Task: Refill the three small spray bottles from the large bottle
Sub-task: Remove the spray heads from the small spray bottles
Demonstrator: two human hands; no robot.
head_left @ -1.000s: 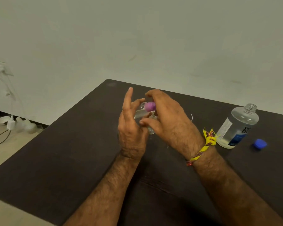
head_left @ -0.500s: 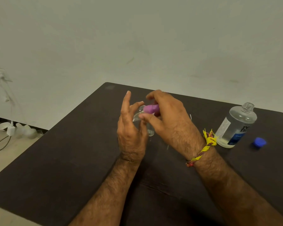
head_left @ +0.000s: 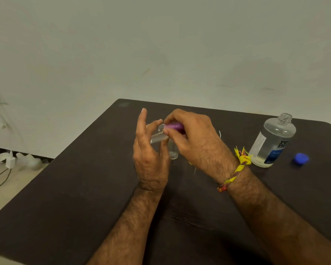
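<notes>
My left hand (head_left: 150,155) holds a small clear spray bottle (head_left: 159,138) above the middle of the dark table (head_left: 84,188), its index finger sticking straight up. My right hand (head_left: 193,139) pinches the bottle's purple spray top (head_left: 174,126) between thumb and fingers. Part of another small clear bottle (head_left: 173,150) shows between my two hands; what lies behind them is hidden. The large clear bottle (head_left: 271,142) with a blue label stands uncapped at the right. Its blue cap (head_left: 301,158) lies on the table just right of it.
A plain wall rises behind the table. On the floor at the left lie a white charger with a cable (head_left: 9,161) and some crumpled clear plastic (head_left: 32,161). A thin white tube (head_left: 220,133) shows behind my right hand.
My right hand has shifted its pinch on the purple top and turned it more sideways. The view has dropped slightly. The large bottle and cap have not moved.
</notes>
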